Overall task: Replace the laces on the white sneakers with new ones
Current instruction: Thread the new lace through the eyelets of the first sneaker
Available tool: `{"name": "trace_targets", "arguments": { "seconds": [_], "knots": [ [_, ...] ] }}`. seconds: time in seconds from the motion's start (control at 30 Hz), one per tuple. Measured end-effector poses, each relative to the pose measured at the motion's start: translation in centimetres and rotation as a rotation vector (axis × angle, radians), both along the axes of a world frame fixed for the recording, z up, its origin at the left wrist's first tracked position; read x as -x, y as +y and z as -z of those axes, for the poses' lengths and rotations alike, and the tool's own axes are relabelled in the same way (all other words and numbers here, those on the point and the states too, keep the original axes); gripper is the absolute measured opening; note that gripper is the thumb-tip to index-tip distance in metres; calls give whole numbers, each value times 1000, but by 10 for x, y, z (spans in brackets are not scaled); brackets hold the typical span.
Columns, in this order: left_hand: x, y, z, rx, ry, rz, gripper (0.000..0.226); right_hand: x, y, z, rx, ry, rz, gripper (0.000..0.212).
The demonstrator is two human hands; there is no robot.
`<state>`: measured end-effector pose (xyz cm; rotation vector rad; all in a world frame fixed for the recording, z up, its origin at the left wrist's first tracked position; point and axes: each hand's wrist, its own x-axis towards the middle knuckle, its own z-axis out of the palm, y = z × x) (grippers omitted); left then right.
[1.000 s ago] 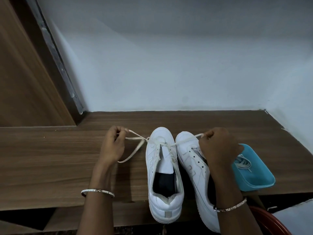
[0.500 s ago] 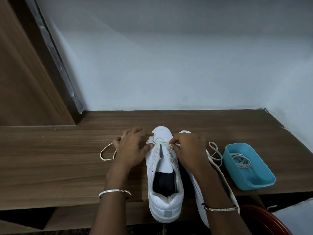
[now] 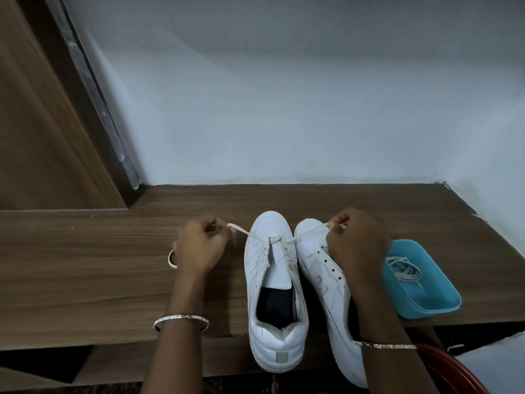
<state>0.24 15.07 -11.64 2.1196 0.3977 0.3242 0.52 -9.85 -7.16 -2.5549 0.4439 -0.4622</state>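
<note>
On the wooden worktop (image 3: 85, 265), the left hand (image 3: 200, 245) is clenched round one end of a white lace (image 3: 238, 229) — a slack loop of it shows at the hand's outer side. The lace is drawn taut through the eyelets nearest the toe of the left sneaker (image 3: 271, 226) (toe towards the wall, heel over the worktop's near edge). The right sneaker (image 3: 315, 251) is set just beside it. Above its toe, the other lace end is pinched in the right hand (image 3: 355, 245). A blue tray (image 3: 443, 302) is placed near that hand — further laces (image 3: 403, 268) are coiled inside.
</note>
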Motion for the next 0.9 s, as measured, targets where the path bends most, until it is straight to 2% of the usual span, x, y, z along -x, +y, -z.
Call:
{"name": "trace_targets", "arguments": {
  "seconds": [0.13, 0.23, 0.37, 0.5, 0.67, 0.9],
  "knots": [
    [4, 7, -4, 207, 11, -79, 3, -1, -13, 1, -53, 6, 82, 8],
    [4, 2, -4, 236, 2, -86, 13, -2, -8, 1, -44, 49, 9, 13],
    [1, -3, -7, 76, 29, 38, 23, -4, -1, 4, 5, 107, -278, 24],
    [2, -17, -7, -183, 39, 280, 25, -3, 11, 10, 87, 160, -493, 19],
    [-7, -21, 8, -344, -3, 371, 12, -2, 24, 20, 97, 124, -486, 4],
    [-5, -27, 9, -392, -19, 317, 9, -1, 28, 29, 131, 86, -412, 6]
  ]
}}
